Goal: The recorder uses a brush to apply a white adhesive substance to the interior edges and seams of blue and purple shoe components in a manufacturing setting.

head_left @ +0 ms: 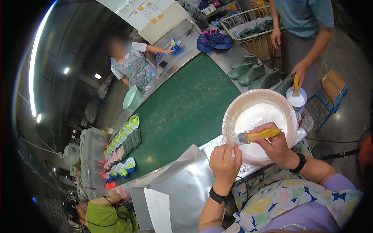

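Observation:
My right hand [274,145] is closed around the yellow handle of a paintbrush [264,134], held level over a large pinkish basin [229,112]. White paste or liquid [260,116] lies in the basin. The brush's metal band and pale bristles point left. Just below the bristle end, my left hand [226,163] has its fingers pinched together; what is between them, if anything, is too small to make out. Both wrists wear black bands.
A green conveyor belt [182,108] carries shoe parts [124,134] at its far left. Beyond the basin stand green shoe lasts [252,73], dark sneakers [213,40] and a white pot [297,99] with another brush. Co-workers are at upper right, upper left and lower left. A metal sheet [175,186] lies left of me.

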`<action>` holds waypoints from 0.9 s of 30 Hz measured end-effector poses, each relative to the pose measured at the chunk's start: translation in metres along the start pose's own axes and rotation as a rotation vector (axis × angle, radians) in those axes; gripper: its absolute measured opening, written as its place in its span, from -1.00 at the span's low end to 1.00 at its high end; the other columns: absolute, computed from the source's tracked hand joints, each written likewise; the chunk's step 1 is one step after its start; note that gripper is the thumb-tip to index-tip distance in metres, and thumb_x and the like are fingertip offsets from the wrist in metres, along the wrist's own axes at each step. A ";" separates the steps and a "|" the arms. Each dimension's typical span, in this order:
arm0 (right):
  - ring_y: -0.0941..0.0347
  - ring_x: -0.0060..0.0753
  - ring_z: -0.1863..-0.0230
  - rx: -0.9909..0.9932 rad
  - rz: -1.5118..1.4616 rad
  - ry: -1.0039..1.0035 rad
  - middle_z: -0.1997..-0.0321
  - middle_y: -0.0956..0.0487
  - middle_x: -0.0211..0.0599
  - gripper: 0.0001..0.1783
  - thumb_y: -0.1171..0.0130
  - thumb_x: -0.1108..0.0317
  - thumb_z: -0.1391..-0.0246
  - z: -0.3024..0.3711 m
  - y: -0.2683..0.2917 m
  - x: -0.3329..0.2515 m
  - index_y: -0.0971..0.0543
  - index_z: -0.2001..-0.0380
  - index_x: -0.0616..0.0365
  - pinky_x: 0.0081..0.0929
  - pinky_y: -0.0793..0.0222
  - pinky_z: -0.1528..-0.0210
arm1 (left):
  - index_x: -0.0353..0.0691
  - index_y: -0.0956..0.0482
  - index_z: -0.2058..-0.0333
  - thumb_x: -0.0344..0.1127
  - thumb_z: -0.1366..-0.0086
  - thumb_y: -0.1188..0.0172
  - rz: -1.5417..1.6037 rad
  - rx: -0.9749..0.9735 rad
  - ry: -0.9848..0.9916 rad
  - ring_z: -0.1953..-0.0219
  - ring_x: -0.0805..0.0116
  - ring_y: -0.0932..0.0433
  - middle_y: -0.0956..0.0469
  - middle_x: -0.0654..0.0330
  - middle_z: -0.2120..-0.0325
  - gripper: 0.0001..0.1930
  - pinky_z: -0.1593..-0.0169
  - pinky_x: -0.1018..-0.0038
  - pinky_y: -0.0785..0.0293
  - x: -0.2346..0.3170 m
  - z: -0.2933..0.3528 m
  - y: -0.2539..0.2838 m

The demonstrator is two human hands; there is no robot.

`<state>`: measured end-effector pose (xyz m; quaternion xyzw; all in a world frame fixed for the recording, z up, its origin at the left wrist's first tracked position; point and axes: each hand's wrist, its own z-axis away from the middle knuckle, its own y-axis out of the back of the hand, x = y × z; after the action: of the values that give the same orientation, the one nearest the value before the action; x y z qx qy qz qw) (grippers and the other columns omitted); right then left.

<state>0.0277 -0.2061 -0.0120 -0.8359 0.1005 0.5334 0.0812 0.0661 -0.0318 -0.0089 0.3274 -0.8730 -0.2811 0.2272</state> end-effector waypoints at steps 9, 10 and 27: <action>-0.51 -0.49 0.21 0.110 -0.286 -0.226 0.16 -0.57 -0.20 -0.81 -0.14 0.51 -0.18 -0.011 0.015 0.015 -0.40 0.16 0.24 -0.56 -0.45 0.12 | -0.28 -0.51 0.42 -0.54 -0.14 -0.18 0.174 -0.011 0.469 0.39 0.37 -0.54 -0.56 0.19 0.44 -0.95 0.24 0.47 -0.45 -0.040 0.012 0.010; -0.50 -0.51 0.21 0.085 -0.349 -0.238 0.15 -0.57 -0.20 -0.82 -0.12 0.48 -0.20 -0.014 0.015 0.016 -0.39 0.16 0.24 -0.56 -0.45 0.12 | -0.30 -0.50 0.40 -0.52 -0.22 -0.15 0.337 -0.001 0.637 0.36 0.44 -0.55 -0.57 0.21 0.42 -0.98 0.20 0.51 -0.46 -0.039 0.013 0.013; -0.49 -0.45 0.08 0.009 -0.884 -0.539 0.07 -0.52 -0.25 -0.74 -0.12 0.36 -0.25 -0.007 0.012 0.030 -0.38 0.05 0.13 -0.45 -0.48 0.03 | -0.30 -0.64 0.30 -0.67 -0.09 -0.17 0.374 0.055 0.363 0.31 0.27 -0.63 -0.64 0.06 0.35 -0.79 0.20 0.47 -0.52 -0.003 -0.003 0.016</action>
<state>0.0431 -0.2221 -0.0368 -0.6311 -0.2845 0.6440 0.3257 0.0626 -0.0205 0.0031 0.2113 -0.8707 -0.1469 0.4191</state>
